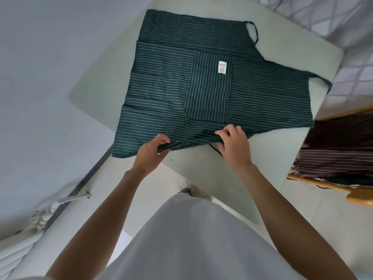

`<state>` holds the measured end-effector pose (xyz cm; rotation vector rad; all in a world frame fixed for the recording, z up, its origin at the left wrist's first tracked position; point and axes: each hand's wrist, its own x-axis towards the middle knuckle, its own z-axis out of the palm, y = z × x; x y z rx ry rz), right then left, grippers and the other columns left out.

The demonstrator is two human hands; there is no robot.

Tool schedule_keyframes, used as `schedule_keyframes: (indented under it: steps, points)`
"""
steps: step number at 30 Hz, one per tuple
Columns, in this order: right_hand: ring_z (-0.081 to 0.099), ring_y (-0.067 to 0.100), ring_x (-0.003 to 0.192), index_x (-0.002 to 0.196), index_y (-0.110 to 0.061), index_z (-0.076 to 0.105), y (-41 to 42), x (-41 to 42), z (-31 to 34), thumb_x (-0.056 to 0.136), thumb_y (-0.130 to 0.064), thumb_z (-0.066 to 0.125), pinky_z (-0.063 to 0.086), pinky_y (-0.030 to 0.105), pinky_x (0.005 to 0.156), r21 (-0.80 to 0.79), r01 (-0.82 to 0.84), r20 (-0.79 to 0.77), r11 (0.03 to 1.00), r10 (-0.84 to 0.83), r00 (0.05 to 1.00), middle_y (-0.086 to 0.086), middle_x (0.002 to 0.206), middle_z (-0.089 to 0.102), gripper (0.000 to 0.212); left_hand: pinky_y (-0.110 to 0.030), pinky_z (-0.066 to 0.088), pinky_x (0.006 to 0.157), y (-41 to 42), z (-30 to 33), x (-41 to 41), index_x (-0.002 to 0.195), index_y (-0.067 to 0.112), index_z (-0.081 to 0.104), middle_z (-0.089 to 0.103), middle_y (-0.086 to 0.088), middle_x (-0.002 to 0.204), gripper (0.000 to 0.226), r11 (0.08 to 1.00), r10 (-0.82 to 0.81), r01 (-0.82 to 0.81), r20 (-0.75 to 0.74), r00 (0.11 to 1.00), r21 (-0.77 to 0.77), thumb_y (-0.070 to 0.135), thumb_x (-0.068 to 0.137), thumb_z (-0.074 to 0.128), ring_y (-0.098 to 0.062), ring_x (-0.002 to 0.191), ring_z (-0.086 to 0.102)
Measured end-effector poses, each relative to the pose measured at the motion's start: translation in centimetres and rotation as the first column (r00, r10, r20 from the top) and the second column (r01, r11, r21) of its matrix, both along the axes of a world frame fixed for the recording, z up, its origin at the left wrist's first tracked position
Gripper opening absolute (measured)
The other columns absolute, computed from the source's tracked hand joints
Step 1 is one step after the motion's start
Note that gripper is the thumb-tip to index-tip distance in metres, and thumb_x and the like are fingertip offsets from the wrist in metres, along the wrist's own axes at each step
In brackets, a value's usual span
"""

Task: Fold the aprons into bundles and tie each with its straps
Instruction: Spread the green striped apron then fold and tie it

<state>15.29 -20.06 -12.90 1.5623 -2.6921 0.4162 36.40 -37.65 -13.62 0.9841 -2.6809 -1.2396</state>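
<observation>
Both hands, left point(150, 150) and right point(234, 144), pinch the green apron's point(201, 93) near edge on the table point(96, 81).

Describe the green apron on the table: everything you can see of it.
The apron is dark green cloth with thin white stripes, spread flat and unfolded on the pale table. A centre pocket has stripes running crosswise and a small white label. A strap loops at the far corner. The left hand and right hand pinch its near edge.
</observation>
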Motion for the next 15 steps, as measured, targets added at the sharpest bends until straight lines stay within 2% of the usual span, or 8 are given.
schedule_keyframes:
  steps: [1,3,4,5,7,9,12,15]
  points:
    - [0.054,0.023,0.079,0.105,-0.009,0.063,0.8,0.0,0.5,0.077,-0.012,0.072,0.048,0.034,0.062,-0.010,0.124,0.098,0.992,-0.122,0.988,0.007,0.092,0.057,0.029,-0.033,0.053,0.087,-0.1,0.2,0.0,0.109,0.019,0.055,0.068,0.000,0.109,0.022,1.000,-0.007,0.007,0.002,1.000,0.000,0.021,0.089,0.063,-0.017,0.099,0.064]
    - [0.055,0.020,0.079,0.107,-0.009,0.055,2.6,0.1,0.9,0.085,-0.022,0.067,0.040,0.029,0.061,0.012,0.432,0.306,0.902,-0.414,0.857,0.003,0.092,0.056,0.027,-0.035,0.053,0.087,-0.2,0.3,0.0,0.114,0.020,0.056,0.067,-0.002,0.112,0.024,1.000,-0.008,0.008,0.028,1.000,-0.003,0.023,0.091,0.060,-0.019,0.100,0.064]
    - [0.057,0.020,0.080,0.106,-0.009,0.053,3.3,0.1,0.7,0.087,-0.026,0.064,0.037,0.028,0.062,0.060,0.535,0.373,0.843,-0.516,0.771,0.002,0.091,0.057,0.028,-0.034,0.053,0.087,-0.4,0.2,0.0,0.115,0.020,0.057,0.067,-0.001,0.113,0.024,1.000,0.002,-0.002,0.035,0.999,-0.011,0.023,0.091,0.058,-0.019,0.100,0.064]
    - [0.060,0.023,0.084,0.106,-0.009,0.052,4.1,0.2,0.3,0.088,-0.029,0.063,0.038,0.028,0.064,0.129,0.567,0.405,0.814,-0.565,0.719,0.004,0.093,0.060,0.029,-0.032,0.053,0.085,-0.2,0.1,-0.1,0.114,0.020,0.059,0.068,-0.001,0.112,0.022,1.000,0.018,-0.017,0.031,0.999,-0.020,0.024,0.092,0.057,-0.018,0.099,0.064]
    - [0.058,0.028,0.100,0.116,-0.007,0.051,4.9,0.5,-0.7,0.086,-0.030,0.064,0.045,0.033,0.076,0.272,0.519,0.430,0.810,-0.585,0.687,0.010,0.108,0.063,0.040,-0.028,0.052,0.082,-0.1,-0.1,-0.2,0.110,0.021,0.062,0.069,0.001,0.109,0.019,0.998,0.051,-0.050,0.023,0.998,-0.043,0.024,0.092,0.057,-0.016,0.098,0.065]
    - [0.052,0.030,0.112,0.128,-0.007,0.045,5.0,1.0,-1.7,0.083,-0.031,0.067,0.046,0.039,0.091,0.350,0.466,0.451,0.813,-0.582,0.677,0.013,0.121,0.058,0.056,-0.028,0.053,0.080,0.0,-0.5,-0.5,0.110,0.020,0.064,0.069,0.001,0.107,0.020,0.995,0.080,-0.078,0.037,0.996,-0.055,0.024,0.092,0.057,-0.016,0.096,0.065]
    - [0.049,0.028,0.119,0.137,-0.009,0.038,3.6,1.3,-2.2,0.082,-0.021,0.071,0.042,0.035,0.095,0.245,0.553,0.618,0.796,-0.568,0.544,0.012,0.128,0.054,0.065,-0.028,0.053,0.078,0.0,-1.1,-0.9,0.110,0.018,0.064,0.070,0.000,0.105,0.020,0.992,0.113,-0.110,0.045,0.993,-0.065,0.024,0.092,0.058,-0.017,0.093,0.066]
    - [0.048,0.019,0.119,0.139,-0.015,0.037,2.4,1.2,-1.8,0.083,-0.013,0.069,0.040,0.026,0.094,0.123,0.600,0.781,0.791,-0.450,0.433,0.005,0.126,0.052,0.065,-0.026,0.052,0.077,-0.3,-1.5,-1.3,0.109,0.018,0.065,0.070,-0.002,0.104,0.020,0.990,0.134,-0.131,0.039,0.990,-0.060,0.023,0.091,0.059,-0.017,0.092,0.066]
